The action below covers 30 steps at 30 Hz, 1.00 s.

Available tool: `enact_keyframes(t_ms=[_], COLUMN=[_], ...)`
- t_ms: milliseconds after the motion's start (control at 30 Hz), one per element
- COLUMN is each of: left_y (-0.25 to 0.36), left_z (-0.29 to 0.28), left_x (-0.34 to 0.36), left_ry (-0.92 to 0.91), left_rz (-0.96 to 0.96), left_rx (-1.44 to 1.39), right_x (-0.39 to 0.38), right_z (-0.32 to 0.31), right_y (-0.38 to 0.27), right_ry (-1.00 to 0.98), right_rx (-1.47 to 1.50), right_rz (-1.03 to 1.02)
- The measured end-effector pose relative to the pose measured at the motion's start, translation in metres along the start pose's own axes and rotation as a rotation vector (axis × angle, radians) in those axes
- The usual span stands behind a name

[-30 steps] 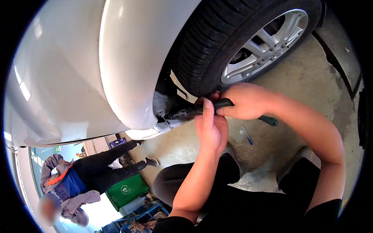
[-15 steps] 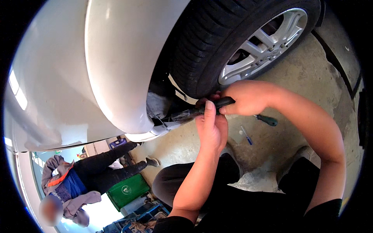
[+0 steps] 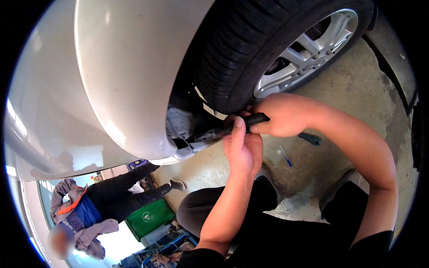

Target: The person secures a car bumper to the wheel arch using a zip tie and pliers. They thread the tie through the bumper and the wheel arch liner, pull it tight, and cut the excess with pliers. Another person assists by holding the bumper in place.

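Observation:
My left hand [image 3: 244,149] is closed on a black plastic strip [image 3: 257,119], its thumb laid along the near side. My right hand [image 3: 281,115] grips the same strip from the right, close to its free end, with most fingers hidden behind it. The strip runs left into the wheel arch, where a thin wire [image 3: 181,136] hangs at the lower edge of the silver car bumper [image 3: 129,71]. Just above both hands is the black tire [image 3: 237,58] on its silver alloy wheel [image 3: 290,56].
On the concrete floor lie a green-handled screwdriver [image 3: 310,139], partly behind my right hand, and a small blue-handled screwdriver [image 3: 287,159]. At lower left, another person [image 3: 85,210] stands near a green bin [image 3: 149,219] and a blue crate [image 3: 167,245] of parts.
The view has shifted slightly, so the bumper sits a little further left. Both hands keep their hold on the strip. My right hand now covers more of the green-handled screwdriver.

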<state>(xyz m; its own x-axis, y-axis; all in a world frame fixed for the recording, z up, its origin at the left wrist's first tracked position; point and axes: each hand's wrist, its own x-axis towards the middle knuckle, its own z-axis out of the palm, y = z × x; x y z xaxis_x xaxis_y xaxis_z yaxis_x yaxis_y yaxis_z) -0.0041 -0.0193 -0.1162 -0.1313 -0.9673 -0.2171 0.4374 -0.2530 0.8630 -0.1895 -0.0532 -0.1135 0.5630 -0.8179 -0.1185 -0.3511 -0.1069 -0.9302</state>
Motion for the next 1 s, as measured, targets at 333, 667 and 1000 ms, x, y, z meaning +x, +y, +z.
enact_keyframes(t_ms=[333,667,1000], left_y=[-0.005,-0.021,-0.024], left_z=[0.001,-0.003,0.016], left_x=[-0.003,0.007,0.011], left_ry=[-0.005,0.11,0.382], left_rz=[-0.074,-0.09,0.042], left_rx=[0.053,0.055,0.16], right_x=[0.012,-0.008,-0.015], right_z=[0.0,0.018,0.08], right_y=[0.0,0.02,0.032], right_ry=[-0.157,-0.084,0.659], right_rx=[0.287,0.452,-0.383], right_rz=[0.302,0.169,-0.056])
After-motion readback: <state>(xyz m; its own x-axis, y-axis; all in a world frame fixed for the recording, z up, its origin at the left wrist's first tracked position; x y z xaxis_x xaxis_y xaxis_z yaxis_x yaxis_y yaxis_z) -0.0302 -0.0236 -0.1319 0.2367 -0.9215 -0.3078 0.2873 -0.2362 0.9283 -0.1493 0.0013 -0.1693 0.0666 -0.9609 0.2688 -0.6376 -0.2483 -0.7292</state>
